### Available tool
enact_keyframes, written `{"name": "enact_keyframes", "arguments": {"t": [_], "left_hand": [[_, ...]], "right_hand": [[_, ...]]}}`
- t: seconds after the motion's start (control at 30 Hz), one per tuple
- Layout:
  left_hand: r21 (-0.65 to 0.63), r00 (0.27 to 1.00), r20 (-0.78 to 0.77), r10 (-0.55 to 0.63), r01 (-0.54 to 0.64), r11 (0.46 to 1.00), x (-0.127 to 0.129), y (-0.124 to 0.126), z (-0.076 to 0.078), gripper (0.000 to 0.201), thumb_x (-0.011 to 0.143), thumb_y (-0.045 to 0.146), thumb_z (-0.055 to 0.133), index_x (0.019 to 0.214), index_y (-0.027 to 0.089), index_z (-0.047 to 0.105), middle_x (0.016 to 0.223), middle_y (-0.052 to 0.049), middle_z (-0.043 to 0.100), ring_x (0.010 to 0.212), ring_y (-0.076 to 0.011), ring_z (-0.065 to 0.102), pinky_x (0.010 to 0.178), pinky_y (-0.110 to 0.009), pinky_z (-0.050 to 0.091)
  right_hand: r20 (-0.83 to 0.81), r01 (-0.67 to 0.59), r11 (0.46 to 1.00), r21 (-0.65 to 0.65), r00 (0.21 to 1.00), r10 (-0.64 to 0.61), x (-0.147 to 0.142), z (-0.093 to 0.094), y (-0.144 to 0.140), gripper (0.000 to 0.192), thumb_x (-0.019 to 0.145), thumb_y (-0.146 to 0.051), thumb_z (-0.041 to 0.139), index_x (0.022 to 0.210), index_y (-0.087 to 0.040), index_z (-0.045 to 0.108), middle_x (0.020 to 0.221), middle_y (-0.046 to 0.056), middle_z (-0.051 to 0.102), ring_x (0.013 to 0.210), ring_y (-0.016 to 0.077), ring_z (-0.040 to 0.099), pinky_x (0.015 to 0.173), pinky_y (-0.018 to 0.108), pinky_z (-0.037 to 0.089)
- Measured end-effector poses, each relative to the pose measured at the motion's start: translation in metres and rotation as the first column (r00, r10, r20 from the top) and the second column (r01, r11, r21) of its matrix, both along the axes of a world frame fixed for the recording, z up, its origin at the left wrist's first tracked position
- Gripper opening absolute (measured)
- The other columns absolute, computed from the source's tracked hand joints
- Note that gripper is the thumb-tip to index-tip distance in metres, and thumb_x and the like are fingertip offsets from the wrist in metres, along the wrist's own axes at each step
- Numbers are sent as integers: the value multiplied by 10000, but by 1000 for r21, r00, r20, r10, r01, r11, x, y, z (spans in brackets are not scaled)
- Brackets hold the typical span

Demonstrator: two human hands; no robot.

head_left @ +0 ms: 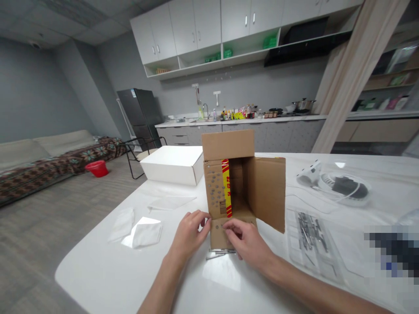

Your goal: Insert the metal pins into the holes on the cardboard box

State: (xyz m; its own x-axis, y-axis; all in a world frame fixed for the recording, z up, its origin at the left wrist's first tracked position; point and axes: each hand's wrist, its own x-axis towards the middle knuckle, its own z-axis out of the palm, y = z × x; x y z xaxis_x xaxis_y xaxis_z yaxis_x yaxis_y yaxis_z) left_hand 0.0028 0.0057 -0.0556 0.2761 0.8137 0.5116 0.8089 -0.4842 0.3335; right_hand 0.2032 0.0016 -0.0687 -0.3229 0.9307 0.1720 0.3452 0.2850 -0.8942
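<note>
White table [98, 270] in a kitchen room, open cardboard box [235, 187] near its front edge, inside too dark to make out, left hand [190, 233] and right hand [245, 240] pinching its lower flap [218, 235], screws [220, 253] half hidden beneath, white box [173, 165] toward the far left corner.

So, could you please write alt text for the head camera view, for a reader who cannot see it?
Two bare hands, the left hand and the right hand, grip the lowered front flap of an open cardboard box on a white table. Metal nails lie under the flap; a white box stands behind, with a kitchen beyond.
</note>
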Motion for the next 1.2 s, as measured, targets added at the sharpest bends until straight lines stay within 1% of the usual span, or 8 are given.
{"name": "enact_keyframes", "arguments": {"t": [0.17,0.3,0.4,0.5,0.6,0.7,1.03,1.2], "left_hand": [[-8,1000,8,-3,4,1000,-1,0,0,155,923,228,475,866,205,618,712,-3,632,662,-146,584,645,-293,408],[-10,1000,26,6,-6,1000,-1,-1,1,140,916,216,486,862,205,615,713,1,630,657,-143,580,650,-292,404],[-7,999,43,10,-10,1000,-2,-1,1,135,910,205,494,846,204,613,709,6,628,651,-138,575,656,-292,405],[-7,999,50,13,-13,1000,-2,-1,1,133,912,208,498,848,201,614,703,10,621,640,-132,562,665,-294,407],[-6,998,52,18,-18,1000,-3,0,0,133,915,211,499,851,198,614,705,12,620,637,-129,556,668,-295,403],[-7,998,55,19,-19,1000,-4,0,1,134,919,212,496,855,195,612,706,13,616,648,-129,561,669,-294,400],[-7,998,61,17,-16,1000,-3,-1,2,137,926,219,494,859,197,610,704,15,608,646,-128,551,674,-290,398],[-17,998,61,14,-13,1000,-3,-1,3,138,930,226,496,862,196,612,700,17,606,639,-126,543,675,-289,398]], "right_hand": [[5,11,1000,-10,1000,-11,-4,-3,1,240,889,-292,462,922,-190,676,641,1,637,513,150,581,468,255,435],[-7,50,999,18,999,-50,-5,-5,2,250,899,-269,426,926,-199,665,641,-1,649,577,165,619,536,270,466],[117,-32,979,203,993,9,-2,-9,-4,246,893,-216,426,967,-206,661,754,17,701,674,172,652,622,280,466],[379,-236,897,374,921,84,-1,-13,-15,245,879,-167,430,996,-204,643,831,31,721,716,183,666,614,282,413],[602,-342,871,353,796,69,-6,-13,-23,193,889,-184,457,964,-213,633,787,10,715,639,173,646,552,283,328],[692,-374,867,329,721,48,-10,-11,-26,165,906,-203,458,920,-214,623,785,0,701,636,166,629,551,293,288],[721,-384,857,345,693,20,-10,-11,-29,109,908,-223,496,898,-199,601,842,19,647,680,165,587,551,308,238],[717,-356,871,339,697,5,-13,-18,-27,120,914,-168,499,864,-193,605,823,18,652,700,177,591,590,312,283]]}}
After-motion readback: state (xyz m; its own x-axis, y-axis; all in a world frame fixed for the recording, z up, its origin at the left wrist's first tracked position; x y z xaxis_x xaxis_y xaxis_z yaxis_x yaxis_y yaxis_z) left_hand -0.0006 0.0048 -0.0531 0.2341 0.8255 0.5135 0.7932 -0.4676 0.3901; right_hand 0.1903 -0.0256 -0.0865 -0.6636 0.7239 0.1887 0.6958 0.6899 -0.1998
